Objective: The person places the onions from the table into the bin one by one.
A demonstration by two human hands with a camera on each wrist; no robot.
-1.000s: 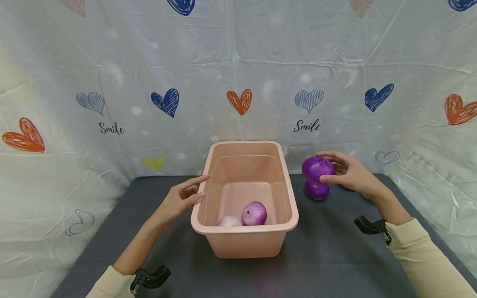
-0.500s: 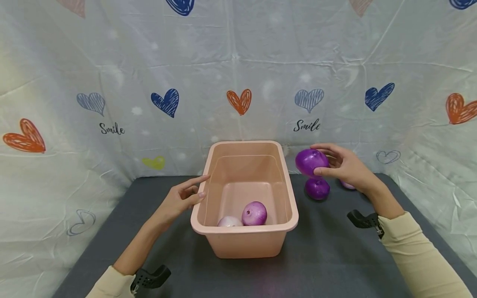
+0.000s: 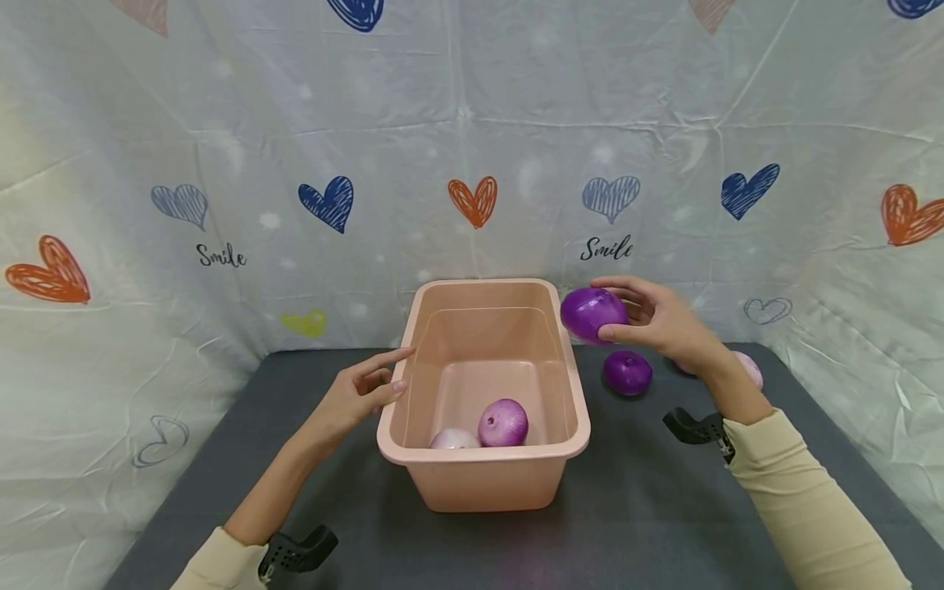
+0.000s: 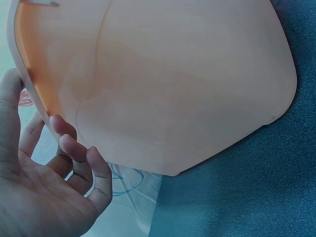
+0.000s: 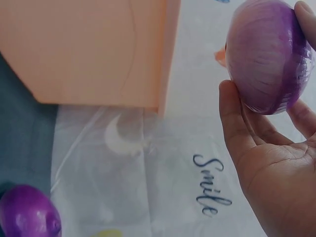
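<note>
In the head view a peach plastic tub (image 3: 483, 483) stands mid-table. My left hand (image 3: 365, 389) touches its left rim with the index finger and thumb; the left wrist view shows the other fingers loosely bent beside the tub's outer wall (image 4: 173, 89). My right hand (image 3: 656, 319) grips a glossy purple onion (image 3: 590, 314) in the air by the tub's right rim. The right wrist view shows this onion (image 5: 266, 57) between thumb and fingers. A pinkish-purple onion (image 3: 503, 423) and a pale onion (image 3: 454, 439), partly hidden by the front rim, lie inside the tub.
Another purple onion (image 3: 628, 374) sits on the dark tabletop (image 3: 634, 508), right of the tub. Further right, a pale pink onion (image 3: 749, 369) and one more onion (image 3: 684, 369) are partly hidden by my right arm. A heart-printed sheet (image 3: 413, 197) hangs behind the table.
My right hand has moved left with the purple onion, away from above the other purple onion and up to the tub's right rim. The left hand has stayed put.
</note>
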